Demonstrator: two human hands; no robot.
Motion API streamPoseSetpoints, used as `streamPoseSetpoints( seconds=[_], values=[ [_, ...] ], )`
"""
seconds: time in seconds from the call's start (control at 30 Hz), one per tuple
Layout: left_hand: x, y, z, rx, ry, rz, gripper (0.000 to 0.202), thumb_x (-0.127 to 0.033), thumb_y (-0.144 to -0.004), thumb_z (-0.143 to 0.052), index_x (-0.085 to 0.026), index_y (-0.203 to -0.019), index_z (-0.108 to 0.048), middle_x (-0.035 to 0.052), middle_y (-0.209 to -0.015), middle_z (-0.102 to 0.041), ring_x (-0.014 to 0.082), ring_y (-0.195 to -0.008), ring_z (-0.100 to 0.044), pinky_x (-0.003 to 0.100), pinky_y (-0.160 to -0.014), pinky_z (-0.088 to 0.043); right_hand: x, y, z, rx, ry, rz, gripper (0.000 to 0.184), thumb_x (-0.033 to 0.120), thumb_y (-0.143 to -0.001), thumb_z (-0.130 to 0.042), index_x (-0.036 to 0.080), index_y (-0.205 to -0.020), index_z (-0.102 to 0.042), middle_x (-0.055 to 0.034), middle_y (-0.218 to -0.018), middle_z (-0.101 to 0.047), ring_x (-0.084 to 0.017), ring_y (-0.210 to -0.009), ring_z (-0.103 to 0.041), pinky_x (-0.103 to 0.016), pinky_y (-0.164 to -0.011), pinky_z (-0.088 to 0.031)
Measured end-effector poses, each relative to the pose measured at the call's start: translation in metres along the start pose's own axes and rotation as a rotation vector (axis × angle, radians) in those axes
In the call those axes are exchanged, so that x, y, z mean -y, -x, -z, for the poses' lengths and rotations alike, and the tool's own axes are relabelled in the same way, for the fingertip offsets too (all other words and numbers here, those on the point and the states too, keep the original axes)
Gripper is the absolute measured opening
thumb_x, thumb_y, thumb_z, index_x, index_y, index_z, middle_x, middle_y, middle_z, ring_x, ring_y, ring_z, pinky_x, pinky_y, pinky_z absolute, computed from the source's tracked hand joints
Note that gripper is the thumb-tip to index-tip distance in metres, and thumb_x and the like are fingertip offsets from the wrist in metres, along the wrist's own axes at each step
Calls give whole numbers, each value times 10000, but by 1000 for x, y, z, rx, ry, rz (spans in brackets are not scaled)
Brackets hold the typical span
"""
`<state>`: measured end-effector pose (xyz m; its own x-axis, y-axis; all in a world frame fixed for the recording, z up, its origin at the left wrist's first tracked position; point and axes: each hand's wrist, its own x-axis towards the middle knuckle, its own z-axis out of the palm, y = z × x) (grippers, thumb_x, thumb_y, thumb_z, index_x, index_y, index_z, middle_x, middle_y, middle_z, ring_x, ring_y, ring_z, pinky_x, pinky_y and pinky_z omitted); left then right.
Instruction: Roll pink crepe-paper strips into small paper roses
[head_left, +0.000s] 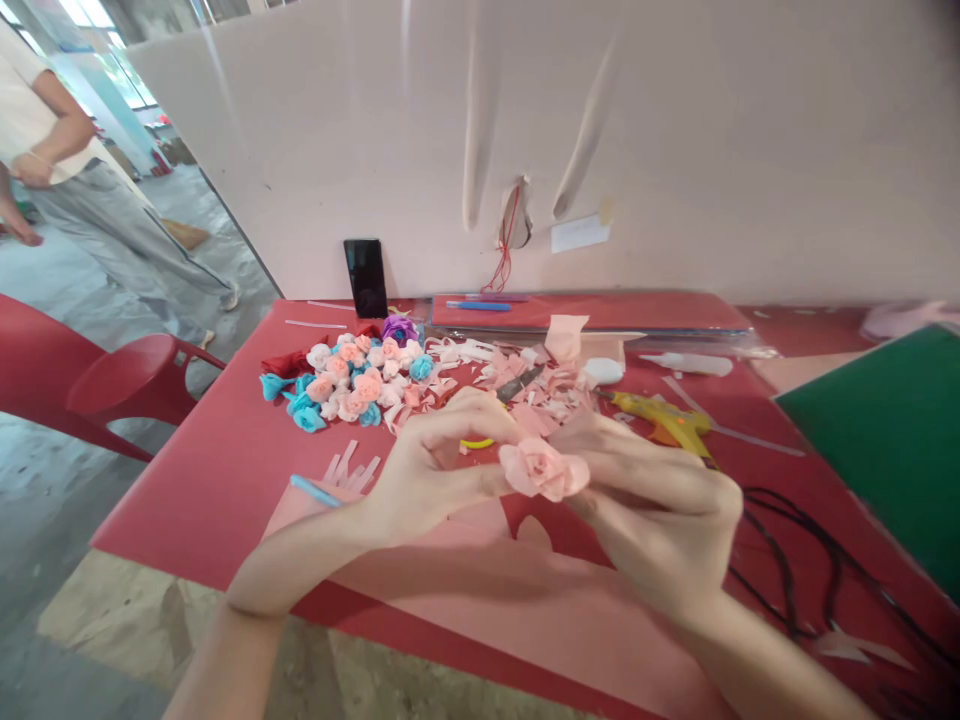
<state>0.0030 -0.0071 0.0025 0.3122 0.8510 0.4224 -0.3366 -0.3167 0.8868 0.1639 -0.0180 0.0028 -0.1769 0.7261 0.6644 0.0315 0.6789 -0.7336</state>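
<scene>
A pink paper rose [544, 470] is held up over the table between both hands. On its left edge, the thumb and fingers of my left hand [439, 460] pinch the petals. My right hand [652, 500] grips the flower from the right and below, its fingers closed around that side. Beneath them lies a large pink paper sheet [480, 600] with a loose petal piece [534, 534] on it. Behind my hands is a pair of scissors [519, 384] with yellow handles, partly hidden among pink paper scraps [540, 400].
A pile of finished paper flowers [352, 375] sits at the back left, near a propped phone [365, 278]. To the right are a yellow glue gun [664, 415], black cable [787, 560] and green board [892, 440]. A person [82, 170] stands beyond a red chair [127, 375].
</scene>
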Motion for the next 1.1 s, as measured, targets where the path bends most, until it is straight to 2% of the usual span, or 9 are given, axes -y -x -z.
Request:
streamPoseSetpoints(
  seconds=[0.07, 0.17, 0.3, 0.43, 0.57, 0.63, 0.7, 0.87, 1.1],
  values=[
    [-1, -2, 3, 45, 8, -8, 48, -287, -729, -718, -242, -745, -720, 3, -680, -565, 142, -735, -530, 314, -749, -437, 0, -2, 3, 57, -59, -73, 143, 167, -755, -690, 294, -797, -742, 18, -617, -671, -126, -543, -577, -289, -561, -470],
    [-6, -2, 6, 86, 26, 55, 57, -239, -696, -741, -263, -748, -734, 1, -690, -545, 136, -721, -509, 302, -716, -431, 0, -5, 6, 152, -168, -232, 40, 274, -746, -708, 274, -749, -749, 18, -568, -651, -112, -516, -549, -252, -513, -457],
    [-14, -2, 8, 146, -28, 183, 47, -211, -713, -716, -254, -714, -734, 14, -697, -540, 145, -747, -500, 296, -715, -428, -4, -8, 10, 314, -337, -423, 68, 323, -720, -726, 262, -710, -756, 3, -580, -658, -110, -514, -553, -221, -475, -454],
    [-15, -4, 13, 250, -68, 154, 122, -159, -723, -690, -261, -773, -735, 20, -731, -550, 154, -792, -503, 300, -753, -426, -11, -13, 12, 460, -513, -464, 90, 316, -750, -699, 278, -807, -759, -8, -691, -710, -118, -622, -620, -218, -595, -509],
    [-11, -8, 18, 434, -81, 76, 177, -141, -734, -665, -272, -832, -733, 13, -714, -568, 150, -756, -503, 308, -795, -425, -17, -19, 12, 649, -585, -460, 85, 283, -752, -697, 256, -804, -758, 8, -632, -693, -90, -569, -603, -177, -556, -488],
    [-12, -10, 19, 493, -118, 72, 161, -161, -744, -663, -277, -831, -731, 11, -699, -572, 153, -752, -498, 309, -803, -423, -18, -20, 11, 681, -604, -445, 78, 256, -745, -704, 267, -802, -756, 22, -605, -678, -78, -561, -593, -166, -558, -484],
    [-12, -10, 18, 494, -146, 76, 155, -181, -742, -671, -279, -846, -729, 10, -697, -559, 156, -756, -498, 306, -795, -427, -18, -20, 10, 651, -610, -411, 106, 227, -747, -702, 288, -819, -751, 25, -643, -687, -75, -590, -599, -167, -577, -488],
    [-13, -9, 15, 367, -172, 9, 125, -202, -710, -712, -258, -820, -726, 5, -696, -534, 154, -754, -508, 314, -793, -432, -18, -17, 8, 477, -527, -272, 107, 256, -766, -689, 302, -842, -747, 5, -668, -701, -95, -625, -588, -230, -652, -510],
    [-3, -5, 12, 230, -257, -121, 182, -167, -699, -733, -236, -864, -696, -7, -726, -525, 123, -733, -505, 280, -725, -447, -22, -11, 6, 242, -312, -109, 83, 283, -773, -683, 316, -806, -751, 1, -696, -715, -102, -585, -566, -248, -570, -488]
  ],
)
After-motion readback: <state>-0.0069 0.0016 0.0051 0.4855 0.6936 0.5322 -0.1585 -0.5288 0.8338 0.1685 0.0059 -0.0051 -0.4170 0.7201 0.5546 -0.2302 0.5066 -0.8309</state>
